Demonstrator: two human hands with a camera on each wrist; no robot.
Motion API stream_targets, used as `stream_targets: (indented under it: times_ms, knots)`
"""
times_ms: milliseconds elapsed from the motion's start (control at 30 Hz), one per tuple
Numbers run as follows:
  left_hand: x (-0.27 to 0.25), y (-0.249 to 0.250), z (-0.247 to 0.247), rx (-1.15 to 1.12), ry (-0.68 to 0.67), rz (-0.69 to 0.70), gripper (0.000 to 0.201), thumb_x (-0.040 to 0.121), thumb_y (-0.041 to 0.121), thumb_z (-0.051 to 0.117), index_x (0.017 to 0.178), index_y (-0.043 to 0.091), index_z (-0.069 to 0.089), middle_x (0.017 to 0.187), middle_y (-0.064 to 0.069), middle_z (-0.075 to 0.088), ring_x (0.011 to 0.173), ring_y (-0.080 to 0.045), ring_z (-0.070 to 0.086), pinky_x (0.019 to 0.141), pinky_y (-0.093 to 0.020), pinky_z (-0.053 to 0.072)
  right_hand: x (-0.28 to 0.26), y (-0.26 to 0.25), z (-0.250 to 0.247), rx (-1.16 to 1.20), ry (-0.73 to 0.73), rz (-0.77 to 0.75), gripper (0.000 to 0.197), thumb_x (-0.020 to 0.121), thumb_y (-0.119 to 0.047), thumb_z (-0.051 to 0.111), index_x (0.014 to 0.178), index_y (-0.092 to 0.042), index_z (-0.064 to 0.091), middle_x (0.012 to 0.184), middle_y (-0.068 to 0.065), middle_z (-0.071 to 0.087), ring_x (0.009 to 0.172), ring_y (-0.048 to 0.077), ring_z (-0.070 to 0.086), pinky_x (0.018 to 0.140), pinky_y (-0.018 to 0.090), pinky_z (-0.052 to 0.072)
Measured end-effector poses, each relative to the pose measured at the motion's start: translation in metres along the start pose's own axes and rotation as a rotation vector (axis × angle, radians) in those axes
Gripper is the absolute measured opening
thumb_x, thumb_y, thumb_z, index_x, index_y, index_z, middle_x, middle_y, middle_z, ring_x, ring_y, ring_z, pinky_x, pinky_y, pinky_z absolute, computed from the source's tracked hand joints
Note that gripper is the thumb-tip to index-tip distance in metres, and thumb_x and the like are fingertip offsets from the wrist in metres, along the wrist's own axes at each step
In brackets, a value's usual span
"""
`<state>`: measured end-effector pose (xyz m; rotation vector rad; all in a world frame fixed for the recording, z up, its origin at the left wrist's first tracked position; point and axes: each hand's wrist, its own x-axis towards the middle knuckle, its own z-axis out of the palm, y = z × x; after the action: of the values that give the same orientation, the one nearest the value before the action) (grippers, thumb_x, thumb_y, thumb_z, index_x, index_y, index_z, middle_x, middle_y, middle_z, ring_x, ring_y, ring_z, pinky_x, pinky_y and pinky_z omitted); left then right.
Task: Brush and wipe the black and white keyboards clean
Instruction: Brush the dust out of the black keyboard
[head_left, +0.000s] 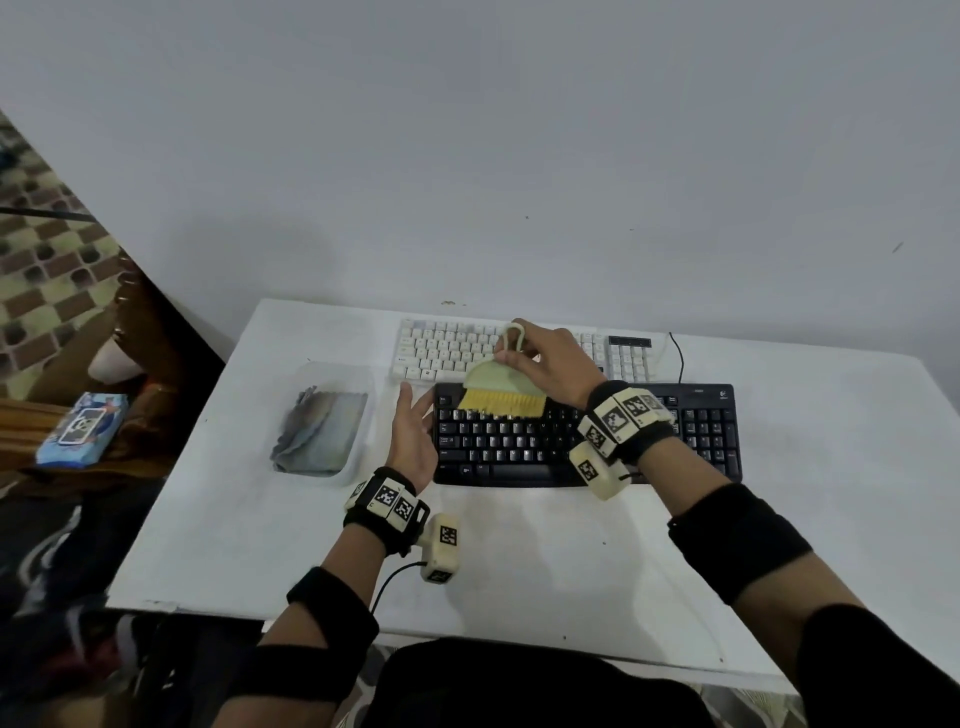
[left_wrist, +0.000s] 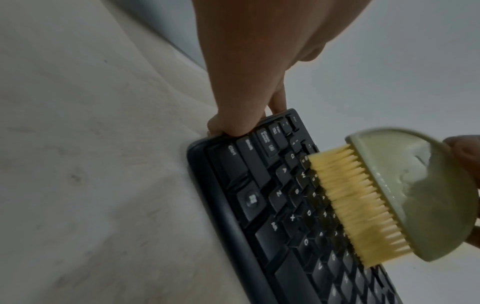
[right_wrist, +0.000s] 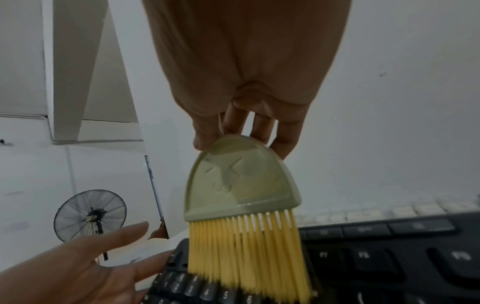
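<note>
From the head view, a black keyboard (head_left: 587, 434) lies lengthwise left to right on a white table (head_left: 519, 561), with a white keyboard (head_left: 447, 348) parallel just behind it. The right hand (head_left: 550, 364) pinches a green brush (head_left: 501, 387), its yellow bristles pointing down onto the top key rows. The left hand (head_left: 410, 436), fingers straight, touches the black keyboard's left end. A clear tub (head_left: 358, 457) holding a cloth (head_left: 317, 431) sits just left.

In the left wrist view, straight fingertips (left_wrist: 228, 125) press the keyboard's corner.

In the right wrist view, a fan (right_wrist: 89, 216) stands in the background.
</note>
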<state>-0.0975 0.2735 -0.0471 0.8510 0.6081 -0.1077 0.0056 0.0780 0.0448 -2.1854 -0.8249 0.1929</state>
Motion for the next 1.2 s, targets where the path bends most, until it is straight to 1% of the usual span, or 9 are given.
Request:
stream_targets:
  times_ms: [133, 233, 367, 433, 533, 633, 767, 967, 1200]
  knots:
    - [-0.002, 0.000, 0.001, -0.013, 0.003, -0.006, 0.067, 0.103, 0.066, 0.035, 0.139, 0.016, 0.061, 0.138, -0.016, 0.059, 0.126, -0.032, 0.058, 0.090, -0.049, 0.053, -0.001, 0.010, -0.007, 0.113, 0.041, 0.031, 0.018, 0.098, -0.032, 0.066, 0.103, -0.015, 0.065, 0.103, -0.012, 0.073, 0.099, 0.003, 0.068, 0.087, 0.022, 0.053]
    - [-0.003, 0.000, 0.002, -0.019, 0.006, -0.004, 0.064, 0.103, 0.065, 0.035, 0.136, 0.017, 0.062, 0.136, -0.016, 0.061, 0.124, -0.032, 0.060, 0.091, -0.048, 0.053, 0.010, -0.006, 0.007, 0.166, 0.040, 0.002, 0.017, 0.097, -0.030, 0.067, 0.107, -0.016, 0.068, 0.104, -0.016, 0.072, 0.098, -0.004, 0.066, 0.087, 0.015, 0.051]
    - [-0.004, 0.001, 0.002, -0.009, 0.006, -0.007, 0.066, 0.103, 0.065, 0.036, 0.142, 0.017, 0.058, 0.138, -0.016, 0.060, 0.123, -0.030, 0.060, 0.090, -0.047, 0.053, 0.016, -0.016, 0.015, 0.072, -0.050, -0.075, 0.016, 0.098, -0.031, 0.065, 0.106, -0.017, 0.067, 0.095, -0.011, 0.072, 0.086, 0.007, 0.069, 0.080, 0.024, 0.055]
    - [-0.005, 0.001, 0.004, -0.001, 0.008, -0.006, 0.067, 0.103, 0.065, 0.035, 0.143, 0.017, 0.058, 0.137, -0.015, 0.060, 0.121, -0.029, 0.061, 0.088, -0.047, 0.053, 0.009, -0.007, 0.003, 0.032, -0.073, -0.068, 0.016, 0.099, -0.030, 0.063, 0.107, -0.016, 0.066, 0.095, -0.012, 0.071, 0.086, 0.009, 0.069, 0.079, 0.024, 0.055]
    - [-0.006, 0.000, 0.005, 0.008, 0.010, 0.003, 0.066, 0.104, 0.064, 0.035, 0.144, 0.017, 0.057, 0.137, -0.014, 0.059, 0.121, -0.028, 0.060, 0.088, -0.047, 0.053, -0.006, 0.015, -0.023, -0.014, -0.050, -0.012, 0.017, 0.100, -0.031, 0.062, 0.108, -0.016, 0.064, 0.101, -0.004, 0.073, 0.092, 0.015, 0.071, 0.082, 0.029, 0.057]
    - [-0.007, 0.000, 0.005, 0.011, 0.010, 0.008, 0.065, 0.104, 0.064, 0.035, 0.144, 0.018, 0.057, 0.137, -0.013, 0.059, 0.121, -0.027, 0.060, 0.089, -0.047, 0.053, -0.015, 0.023, -0.033, 0.080, 0.030, 0.011, 0.019, 0.099, -0.028, 0.065, 0.103, -0.010, 0.063, 0.106, -0.009, 0.074, 0.099, 0.004, 0.069, 0.088, 0.018, 0.051]
    - [-0.008, 0.000, 0.006, 0.017, 0.011, 0.020, 0.065, 0.105, 0.063, 0.034, 0.145, 0.017, 0.056, 0.138, -0.014, 0.059, 0.122, -0.028, 0.060, 0.090, -0.048, 0.052, -0.011, 0.015, -0.025, 0.110, 0.082, -0.001, 0.019, 0.098, -0.027, 0.066, 0.103, -0.009, 0.065, 0.103, -0.014, 0.072, 0.095, 0.000, 0.067, 0.081, 0.008, 0.046]
    - [-0.007, 0.000, 0.006, 0.036, 0.019, 0.022, 0.065, 0.104, 0.064, 0.036, 0.143, 0.018, 0.058, 0.141, -0.015, 0.058, 0.128, -0.031, 0.057, 0.094, -0.049, 0.051, -0.028, 0.035, -0.046, 0.000, 0.007, 0.006, 0.011, 0.100, -0.027, 0.063, 0.101, -0.016, 0.062, 0.099, -0.012, 0.072, 0.094, 0.006, 0.069, 0.084, 0.022, 0.051]
    - [-0.004, -0.002, 0.004, 0.039, 0.029, 0.031, 0.065, 0.103, 0.064, 0.039, 0.144, 0.018, 0.057, 0.141, -0.016, 0.058, 0.130, -0.033, 0.056, 0.098, -0.052, 0.050, -0.026, 0.029, -0.043, 0.096, 0.081, 0.030, 0.018, 0.100, -0.030, 0.063, 0.103, -0.013, 0.062, 0.104, -0.013, 0.071, 0.098, 0.000, 0.067, 0.086, 0.015, 0.049]
